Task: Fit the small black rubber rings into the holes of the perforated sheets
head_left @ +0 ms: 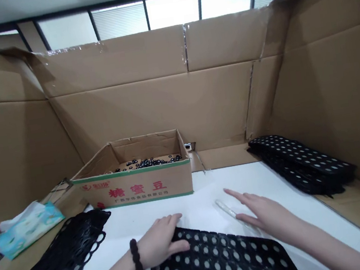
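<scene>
Lying on the white tabletop [138,218], the black spotted sheet [223,258] sits in front of the person, between the forearms; the left hand [158,243] rests at its left end, thumb over the surface, though whether it pinches the sheet cannot be told. The right hand [264,213] is spread above the sheet's far edge, its thumb by a clear slender tool [226,209], contact uncertain. Behind, an open carton [91,198] contains small black rings [152,162]; at right is a stack of similar spotted sheets [302,164], at left a heap of black perforated webbing [60,263] beside a tissue packet [28,232]
</scene>
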Demonstrator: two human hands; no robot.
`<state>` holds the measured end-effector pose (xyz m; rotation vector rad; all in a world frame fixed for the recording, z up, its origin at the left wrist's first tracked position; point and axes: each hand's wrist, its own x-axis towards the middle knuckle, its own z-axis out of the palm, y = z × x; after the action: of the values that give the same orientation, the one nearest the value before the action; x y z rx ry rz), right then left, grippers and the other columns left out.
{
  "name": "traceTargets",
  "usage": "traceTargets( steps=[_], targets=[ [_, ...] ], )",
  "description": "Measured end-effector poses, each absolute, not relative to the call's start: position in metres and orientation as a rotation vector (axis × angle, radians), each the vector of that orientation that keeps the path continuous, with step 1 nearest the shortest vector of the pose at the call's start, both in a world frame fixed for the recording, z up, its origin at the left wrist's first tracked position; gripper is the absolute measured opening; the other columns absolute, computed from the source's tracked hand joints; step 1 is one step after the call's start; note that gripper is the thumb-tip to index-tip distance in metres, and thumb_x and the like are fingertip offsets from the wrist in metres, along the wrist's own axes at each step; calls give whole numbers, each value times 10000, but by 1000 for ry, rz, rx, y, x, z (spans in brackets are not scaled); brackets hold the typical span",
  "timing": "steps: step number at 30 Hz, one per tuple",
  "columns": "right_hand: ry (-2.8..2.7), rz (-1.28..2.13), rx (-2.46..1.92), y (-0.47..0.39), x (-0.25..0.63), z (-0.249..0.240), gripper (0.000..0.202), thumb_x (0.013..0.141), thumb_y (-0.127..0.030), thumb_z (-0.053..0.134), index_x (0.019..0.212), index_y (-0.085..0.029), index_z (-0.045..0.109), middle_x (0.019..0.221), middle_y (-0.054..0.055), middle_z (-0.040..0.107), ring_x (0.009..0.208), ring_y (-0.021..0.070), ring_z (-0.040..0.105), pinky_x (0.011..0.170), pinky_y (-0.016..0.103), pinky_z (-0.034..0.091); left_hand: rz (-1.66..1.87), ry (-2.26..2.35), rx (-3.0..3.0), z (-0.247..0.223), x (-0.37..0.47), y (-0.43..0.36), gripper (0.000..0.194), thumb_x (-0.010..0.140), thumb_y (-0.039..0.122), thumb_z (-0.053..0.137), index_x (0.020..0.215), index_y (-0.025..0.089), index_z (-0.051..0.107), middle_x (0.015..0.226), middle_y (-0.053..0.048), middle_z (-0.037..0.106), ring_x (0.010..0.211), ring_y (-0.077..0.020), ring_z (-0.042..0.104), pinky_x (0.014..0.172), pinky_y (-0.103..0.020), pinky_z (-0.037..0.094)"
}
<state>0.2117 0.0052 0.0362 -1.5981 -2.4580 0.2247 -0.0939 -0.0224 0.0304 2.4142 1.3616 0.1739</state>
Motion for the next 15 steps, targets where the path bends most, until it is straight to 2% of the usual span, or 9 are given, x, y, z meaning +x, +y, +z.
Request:
traceTargets(
  steps=[2,4,6,8,10,12,15],
  targets=[
    [-2590,136,-1700,14,191,20,615,765,-235,459,1316,-335,206,896,95,580,768,253,571,620,329,424,99,1454,2404,29,-105,-14,406,754,442,440,1061,177,464,984,-94,554,896,-247,503,781,-364,379],
    [-2656,56,-1714,21,181,3,667,732,-77,411,1300,-372,222,891,92,578,771,243,572,601,296,408,8,1454,2383,26,-113,-7,285,714,368,493,929,181,505,897,-66,578,803,-224,531,698,-319,399],
    [-2673,48,-1691,26,181,-6,668,693,2,360,1260,-350,329,877,94,578,746,228,578,596,285,397,-24,1440,2346,23,-117,-2,227,687,341,514,853,187,518,839,-44,588,752,-205,539,633,-278,394],
    [-2631,160,-1651,29,185,-6,522,705,-10,333,1134,-260,495,840,97,579,706,210,579,599,286,398,9,1452,2315,20,-117,1,196,682,346,514,797,188,532,786,-29,590,723,-191,537,601,-254,381],
    [-2500,334,-1554,30,189,3,373,755,-67,300,985,-195,564,839,90,581,706,189,572,627,287,406,65,1435,2284,19,-116,2,181,679,341,516,766,184,539,742,-15,582,692,-171,528,579,-236,371],
    [-2320,520,-1414,28,188,12,337,794,-124,267,958,-188,554,887,74,586,756,172,567,670,282,413,120,1374,2254,17,-115,3,169,680,326,520,759,179,543,731,0,575,681,-150,523,577,-219,375],
    [-2155,827,-1220,20,178,15,317,799,-177,299,1054,-199,486,944,56,593,856,165,563,714,269,425,164,1255,2237,17,-112,4,166,708,328,505,765,178,549,723,14,579,664,-131,529,578,-205,399]
  ],
)
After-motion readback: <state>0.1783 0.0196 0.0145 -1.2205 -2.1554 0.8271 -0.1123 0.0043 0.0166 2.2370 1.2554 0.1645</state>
